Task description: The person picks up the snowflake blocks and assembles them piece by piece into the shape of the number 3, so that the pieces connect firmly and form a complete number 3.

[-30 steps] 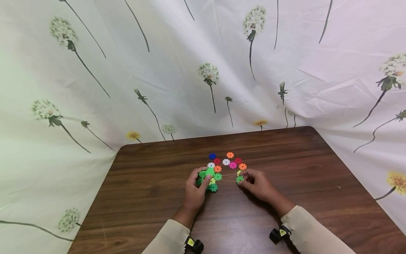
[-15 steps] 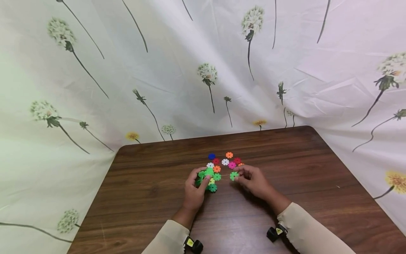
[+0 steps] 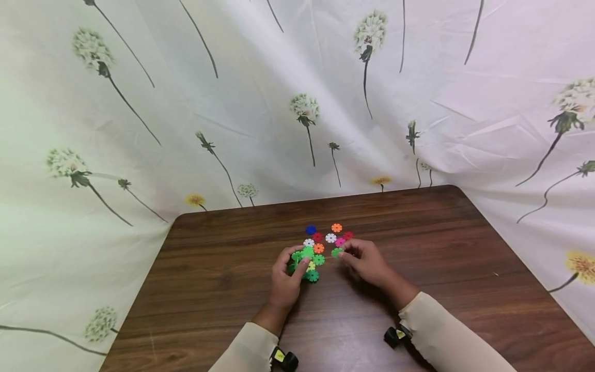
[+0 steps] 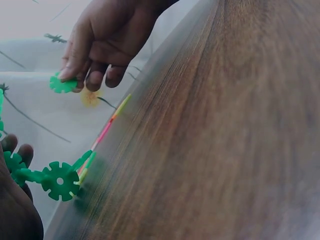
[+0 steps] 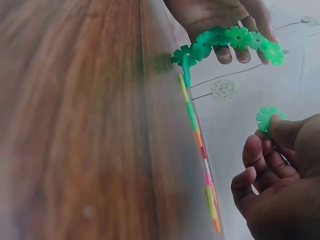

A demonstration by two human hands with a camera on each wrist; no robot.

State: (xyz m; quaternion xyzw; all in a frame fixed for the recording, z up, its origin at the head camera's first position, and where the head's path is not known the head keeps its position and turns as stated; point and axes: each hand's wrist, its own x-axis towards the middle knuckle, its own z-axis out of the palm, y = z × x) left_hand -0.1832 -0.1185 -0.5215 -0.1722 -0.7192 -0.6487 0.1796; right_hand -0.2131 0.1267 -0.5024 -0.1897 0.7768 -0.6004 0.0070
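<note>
In the head view my left hand (image 3: 284, 284) holds a joined chain of green notched plastic discs (image 3: 307, 251). The right wrist view shows that chain (image 5: 218, 37) as several discs slotted edge to edge, its lower end near the tabletop. Between thumb and fingertips, my right hand (image 3: 372, 262) pinches a single green disc (image 3: 336, 252), raised off the table in the left wrist view. A gap separates this disc (image 5: 268, 118) from the chain. Beside my left hand lie a loose green disc (image 3: 318, 260) and a yellow disc (image 3: 311, 266), partly covered by the thumb.
Several loose discs lie flat beyond the hands, among them a blue disc (image 3: 310, 230), a white disc (image 3: 330, 238), an orange disc (image 3: 337, 227) and a pink disc (image 3: 340, 242). The brown wooden table (image 3: 223, 258) meets a dandelion-print cloth (image 3: 260, 129) behind.
My right hand has lifted the green disc from the right side of the loose pieces and carried it left, closer to the chain. My left hand has stayed nearly still.
</note>
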